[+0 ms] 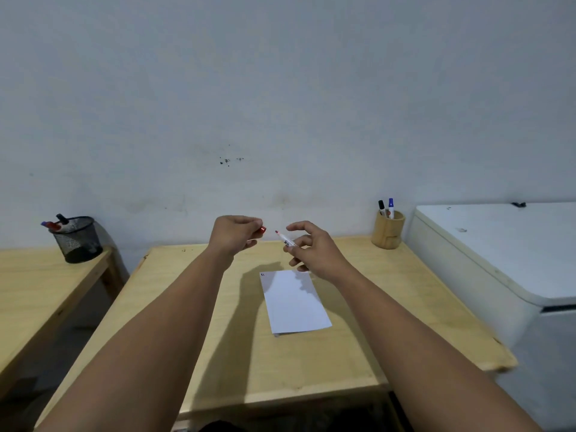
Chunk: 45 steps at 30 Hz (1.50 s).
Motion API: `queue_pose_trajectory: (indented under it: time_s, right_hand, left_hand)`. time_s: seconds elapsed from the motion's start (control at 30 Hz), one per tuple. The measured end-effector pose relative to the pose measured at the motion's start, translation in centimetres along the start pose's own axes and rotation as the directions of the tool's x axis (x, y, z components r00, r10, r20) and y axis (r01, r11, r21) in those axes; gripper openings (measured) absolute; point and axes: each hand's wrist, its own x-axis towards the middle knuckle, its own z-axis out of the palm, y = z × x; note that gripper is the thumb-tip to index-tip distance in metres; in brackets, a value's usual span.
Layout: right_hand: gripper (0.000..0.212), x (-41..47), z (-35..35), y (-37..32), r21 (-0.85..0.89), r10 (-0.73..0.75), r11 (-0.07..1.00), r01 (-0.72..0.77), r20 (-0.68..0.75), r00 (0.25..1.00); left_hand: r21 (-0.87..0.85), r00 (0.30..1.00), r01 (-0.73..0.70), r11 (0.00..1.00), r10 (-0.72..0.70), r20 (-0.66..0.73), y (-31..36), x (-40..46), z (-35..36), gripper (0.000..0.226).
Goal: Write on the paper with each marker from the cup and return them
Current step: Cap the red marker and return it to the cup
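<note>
Two hands raised over the table (pixel 358 322). Right hand (pixel 314 249) pinches the red marker (pixel 288 241), tip bare and pointing left. Left hand (pixel 238 233) is closed around the red cap (pixel 262 229), just apart from the tip. Paper (pixel 294 302) lies flat below, small marks at its top-left corner. Wooden cup (pixel 388 233) at the far right holds a black and a blue marker. Judged step: cap off or about to go on, cannot tell which. If writing is next, lower the tip to the paper.

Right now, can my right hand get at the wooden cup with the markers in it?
Probably yes. The wooden cup stands at the table's far right corner, nothing lies between it and the right hand, though that hand holds the uncapped red marker.
</note>
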Motion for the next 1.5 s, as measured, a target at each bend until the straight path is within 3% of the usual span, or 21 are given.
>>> queue_pose_trajectory:
  time_s: [0.17,0.47,0.63,0.8,0.9,1.03,1.17,1.33,1.5]
  right_hand:
    - [0.023,-0.8,-0.7,-0.4,-0.058,-0.021,0.998,0.018,-0.042,0.999]
    - [0.024,-1.8,-2.4,-0.2,0.024,-0.020,0.999,0.021,-0.076,0.997]
    - [0.016,-1.6,-4.2,1.5,0.066,-0.025,0.997,0.039,-0.196,0.980]
    - [0.023,-0.7,-8.6,4.6,0.134,0.060,0.991,-0.022,-0.290,0.955]
    - [0.017,0.9,-13.0,5.6,0.059,0.062,0.997,-0.040,-0.426,0.903]
    - [0.013,3.9,-19.9,6.2,-0.030,0.007,0.999,-0.036,-0.655,0.756]
    - [0.013,7.6,-25.1,6.5,-0.116,-0.079,0.993,-0.008,-0.726,0.683]
    - [0.016,11.8,-27.3,8.1,-0.250,-0.112,0.965,-0.083,-0.676,0.728]
    - [0.020,13.5,-26.8,10.7,-0.357,-0.030,0.898,-0.256,-0.632,0.775]
  left_hand:
    - [0.022,0.999,-0.017,1.000,0.016,0.044,0.9,-1.2,1.7,0.017]
    - [0.130,0.993,-0.066,0.989,0.053,0.103,1.3,-1.8,4.8,0.013]
    - [0.162,0.989,-0.089,0.983,0.068,0.130,1.0,-1.2,8.8,0.011]
    - [0.261,0.954,-0.114,0.959,0.032,0.297,1.6,0.8,14.6,0.027]
    - [0.292,0.954,-0.141,0.946,0.051,0.295,1.1,3.2,18.3,0.048]
    - [0.394,0.952,-0.189,0.900,0.068,0.300,-0.4,6.5,23.0,0.065]
    - [0.474,0.937,-0.249,0.844,0.086,0.340,-2.4,8.6,27.9,0.077]
    - [0.507,0.944,-0.249,0.825,0.089,0.318,-5.7,11.2,32.9,0.095]
    - [0.514,0.931,-0.297,0.805,0.123,0.345,-8.0,12.3,35.3,0.076]
